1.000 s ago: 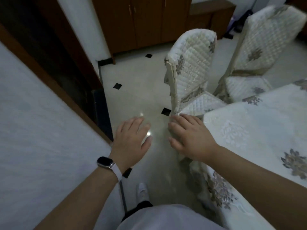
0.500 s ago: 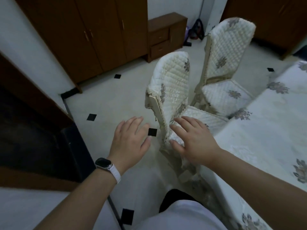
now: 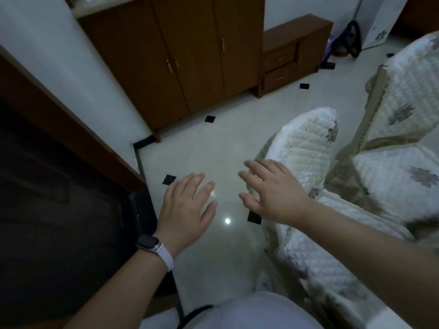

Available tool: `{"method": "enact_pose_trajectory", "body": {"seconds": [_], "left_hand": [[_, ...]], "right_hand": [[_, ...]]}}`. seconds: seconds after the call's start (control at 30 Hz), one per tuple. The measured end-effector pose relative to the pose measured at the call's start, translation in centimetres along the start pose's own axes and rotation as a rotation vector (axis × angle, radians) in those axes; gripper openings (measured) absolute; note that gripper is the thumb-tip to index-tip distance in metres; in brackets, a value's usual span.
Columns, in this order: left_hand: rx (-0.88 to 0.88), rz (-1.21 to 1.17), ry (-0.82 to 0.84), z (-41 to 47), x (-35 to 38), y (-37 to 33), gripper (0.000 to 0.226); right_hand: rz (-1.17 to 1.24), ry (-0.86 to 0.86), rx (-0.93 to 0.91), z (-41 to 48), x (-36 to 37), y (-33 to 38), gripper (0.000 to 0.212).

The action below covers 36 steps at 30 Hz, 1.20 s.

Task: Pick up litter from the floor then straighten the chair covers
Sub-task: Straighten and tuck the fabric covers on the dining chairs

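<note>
Two chairs stand at the right, each under a white quilted cover with pale flower prints. The near chair's cover (image 3: 306,143) drapes the backrest and seat; the far chair's cover (image 3: 408,96) rises behind it. My right hand (image 3: 273,188) is spread, fingers straight, at the left edge of the near backrest; I cannot tell whether it touches the fabric. My left hand (image 3: 187,207), with a watch on the wrist, hovers flat above the pale floor tiles (image 3: 213,148) and holds nothing. I see no litter on the floor.
A brown wooden wardrobe (image 3: 185,58) and a low drawer unit (image 3: 292,53) line the far wall. A dark doorway with a wooden frame (image 3: 59,119) fills the left. A red and black object (image 3: 346,41) lies at the back right.
The view has swung left and closer to the near chair. Both hands stay spread and empty, the right one now at the backrest's left edge, not over the seat.
</note>
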<state>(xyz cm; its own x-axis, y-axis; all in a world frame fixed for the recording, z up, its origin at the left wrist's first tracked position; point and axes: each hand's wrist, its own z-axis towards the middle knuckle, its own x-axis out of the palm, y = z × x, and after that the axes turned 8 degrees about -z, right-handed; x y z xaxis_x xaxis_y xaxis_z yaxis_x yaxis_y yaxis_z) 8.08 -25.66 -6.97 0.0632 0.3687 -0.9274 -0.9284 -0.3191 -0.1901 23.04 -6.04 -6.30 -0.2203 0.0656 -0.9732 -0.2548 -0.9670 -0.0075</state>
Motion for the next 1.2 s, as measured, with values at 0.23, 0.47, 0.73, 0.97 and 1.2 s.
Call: {"method": "enact_pose_trajectory", "body": {"seconds": [0.23, 0.47, 0.73, 0.97, 1.2], "left_hand": [[-0.052, 0.043, -0.029, 4.7, 0.0, 6.4, 0.043], [-0.028, -0.03, -0.003, 11.0, 2.9, 15.5, 0.044], [0.015, -0.142, 0.048, 20.7, 4.2, 28.3, 0.049], [0.15, -0.188, 0.052, 28.2, 5.2, 35.2, 0.047], [0.278, -0.279, 0.067, 35.0, 8.0, 35.4, 0.046]], "right_hand": [[0.039, -0.025, -0.059, 8.8, 1.7, -0.7, 0.05], [-0.021, 0.027, -0.02, 17.7, 5.1, -1.1, 0.052], [-0.136, 0.079, 0.075, 30.9, 6.7, -0.1, 0.051], [-0.185, 0.036, 0.203, 36.6, 8.1, 0.2, 0.049], [-0.236, 0.018, 0.362, 38.1, 9.4, -4.1, 0.047]]}}
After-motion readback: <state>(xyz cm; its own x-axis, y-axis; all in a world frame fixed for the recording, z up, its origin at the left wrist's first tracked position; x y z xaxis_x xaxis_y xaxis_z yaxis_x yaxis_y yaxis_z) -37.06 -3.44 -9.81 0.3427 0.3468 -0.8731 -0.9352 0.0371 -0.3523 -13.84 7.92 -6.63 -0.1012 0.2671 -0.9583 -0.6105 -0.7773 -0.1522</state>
